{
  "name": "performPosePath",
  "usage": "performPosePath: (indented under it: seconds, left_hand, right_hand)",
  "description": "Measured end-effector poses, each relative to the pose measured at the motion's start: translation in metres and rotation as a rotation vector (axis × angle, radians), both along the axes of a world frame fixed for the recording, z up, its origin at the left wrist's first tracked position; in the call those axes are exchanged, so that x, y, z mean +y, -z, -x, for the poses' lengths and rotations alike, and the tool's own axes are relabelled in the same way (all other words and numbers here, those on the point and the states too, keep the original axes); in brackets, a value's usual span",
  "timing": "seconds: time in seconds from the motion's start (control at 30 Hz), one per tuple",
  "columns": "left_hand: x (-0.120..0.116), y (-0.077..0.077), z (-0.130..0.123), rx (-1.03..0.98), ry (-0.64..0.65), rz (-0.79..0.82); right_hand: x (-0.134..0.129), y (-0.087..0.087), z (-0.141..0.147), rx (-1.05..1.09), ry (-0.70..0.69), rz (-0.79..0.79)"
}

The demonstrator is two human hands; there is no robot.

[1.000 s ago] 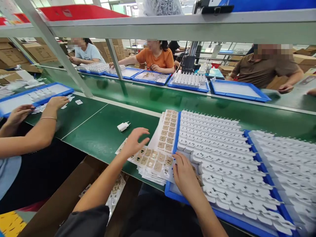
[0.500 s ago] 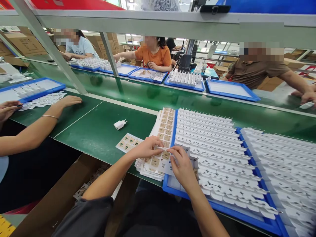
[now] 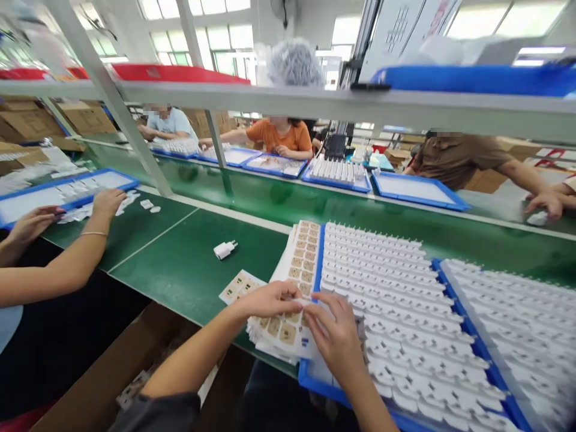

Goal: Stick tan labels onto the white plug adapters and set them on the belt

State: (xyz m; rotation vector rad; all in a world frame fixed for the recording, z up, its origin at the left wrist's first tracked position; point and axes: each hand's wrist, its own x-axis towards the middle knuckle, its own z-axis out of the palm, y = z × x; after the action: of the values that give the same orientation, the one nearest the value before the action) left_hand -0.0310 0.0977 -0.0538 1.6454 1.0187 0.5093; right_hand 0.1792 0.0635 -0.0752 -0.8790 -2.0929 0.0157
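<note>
My left hand (image 3: 275, 299) reaches in from the left with thumb and fingertips closed on a small white piece (image 3: 302, 303), largely covered by the fingers. On its other side, the fingertips of my right hand (image 3: 336, 336) pinch the same piece. Both hands hover over a stack of sticker sheets (image 3: 288, 333) bearing rows of tan, rounded labels. Right beside the stack is a blue tray (image 3: 321, 384) filled with rows of white plastic pieces with pins (image 3: 382, 300). A smaller sheet of labels (image 3: 238, 287) lies left of the stack.
A white plug adapter (image 3: 225, 249) lies on the green table (image 3: 171, 264). Another blue-edged tray of white pieces (image 3: 517, 318) stands at the right. A co-worker's hands (image 3: 108, 204) work at the left. A metal shelf beam (image 3: 288, 102) crosses above; people sit opposite.
The head view has tilted up, so the scene sits lower in the picture. My hands stay together at the small white piece. The co-worker's arm at left has drawn back toward their tray.
</note>
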Motion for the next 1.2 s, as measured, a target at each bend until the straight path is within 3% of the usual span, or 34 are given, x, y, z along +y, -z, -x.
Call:
performPosePath:
  seconds: [0.2, 0.33, 0.47, 0.63, 0.8, 1.0, 1.2]
  left_hand:
    - [0.008, 0.011, -0.009, 0.052, -0.026, -0.054]
    - [0.013, 0.018, -0.011, 0.101, -0.054, -0.113]
    - [0.012, 0.021, -0.016, 0.203, -0.111, -0.252]
    - [0.007, 0.014, -0.033, 0.356, -0.203, -0.532]
    - [0.014, 0.011, -0.064, 0.378, -0.049, -0.671]
    - [0.019, 0.014, -0.097, 0.471, -0.021, -0.842]
    - [0.019, 0.019, -0.124, 0.579, 0.049, -0.886]
  right_hand:
    - [0.006, 0.012, -0.001, 0.005, -0.006, -0.126]
    - [0.0, 0.01, -0.011, 0.074, -0.075, -0.064]
    - [-0.011, 0.01, -0.019, 0.21, -0.138, -0.01]
    - [-0.018, 0.021, -0.015, 0.249, -0.269, -0.005]
    - [-0.033, 0.024, -0.011, 0.255, -0.32, 0.084]
    - [-0.047, 0.017, -0.014, 0.248, -0.307, 0.253]
    - [-0.044, 0.019, -0.014, 0.277, -0.316, 0.174]
